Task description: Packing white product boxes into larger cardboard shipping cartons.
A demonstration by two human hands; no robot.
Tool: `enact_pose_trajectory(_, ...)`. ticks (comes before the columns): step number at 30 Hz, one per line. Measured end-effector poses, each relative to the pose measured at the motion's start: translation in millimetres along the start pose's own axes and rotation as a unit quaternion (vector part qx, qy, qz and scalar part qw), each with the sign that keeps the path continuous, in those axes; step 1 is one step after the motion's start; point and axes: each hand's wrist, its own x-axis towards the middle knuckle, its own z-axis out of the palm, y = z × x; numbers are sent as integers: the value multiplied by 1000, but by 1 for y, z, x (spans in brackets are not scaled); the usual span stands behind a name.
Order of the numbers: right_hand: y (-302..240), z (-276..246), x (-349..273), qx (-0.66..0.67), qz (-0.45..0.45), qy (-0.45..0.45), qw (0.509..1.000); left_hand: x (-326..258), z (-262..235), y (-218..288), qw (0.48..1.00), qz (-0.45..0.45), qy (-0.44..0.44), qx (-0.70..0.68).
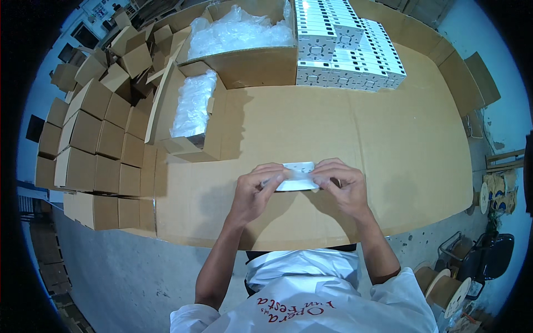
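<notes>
Near the table's (388,166) front edge, the left hand (256,188) and right hand (341,186) pinch a small white flat piece (297,176) in clear film between fingertips. The slippery film could let it slide out, judging by the light grip.

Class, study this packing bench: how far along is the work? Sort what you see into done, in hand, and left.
Done: white boxes stand stacked at the far end of the cardboard-covered table.
In hand: the left hand and right hand hold one small white piece with clear wrap.
Left: two open cartons hold clear bags, and small brown boxes wait alongside.
</notes>
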Motion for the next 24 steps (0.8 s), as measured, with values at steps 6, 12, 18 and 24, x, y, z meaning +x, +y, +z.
enact_pose_trajectory(6,-14,23,25,63,50,152,985,21,-1,-2,963,-183,19,-197)
enact_pose_trajectory(12,-3,5,44,-126,-112,30,985,38,-5,-6,936,-204,14,-287)
enact_pose_trajectory(18,-13,2,48,-142,-90,11,986,43,-3,-7,925,-202,11,-322)
enact_pose_trajectory(24,-25,-4,55,-186,-36,-23,982,38,3,-6,928,-135,69,-341)
